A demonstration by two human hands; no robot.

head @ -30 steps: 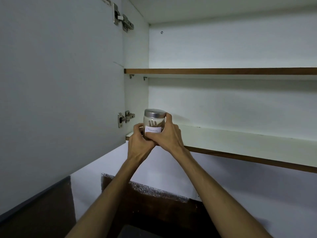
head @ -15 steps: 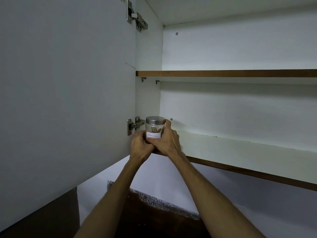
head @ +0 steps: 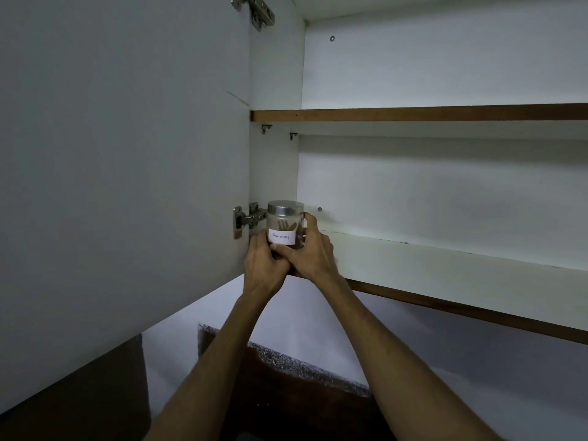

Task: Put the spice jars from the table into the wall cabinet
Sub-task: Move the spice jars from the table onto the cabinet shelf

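Head view: looking up into an open wall cabinet (head: 445, 74), white inside, brown shelf edges.
Spice jar (head: 284, 225): glass, metal lid, white handwritten label facing the camera, brown sticks inside; upright at the far left end of the lower shelf (head: 445, 268), right by the cabinet's side wall. Its base is hidden behind the fingers, so I cannot tell whether it rests on the shelf.
Left hand (head: 262, 265): wrapped around the jar's lower left side, grasping it from below and the side.
Right hand (head: 313, 253): clasped on the jar's right side, fingers curled round behind it, thumb across the front under the label.
Cabinet door (head: 121, 170): swung open on the left, its lower hinge (head: 246, 218) just beside the jar.
Upper shelf (head: 413, 112): bare brown edge, well above the jar.
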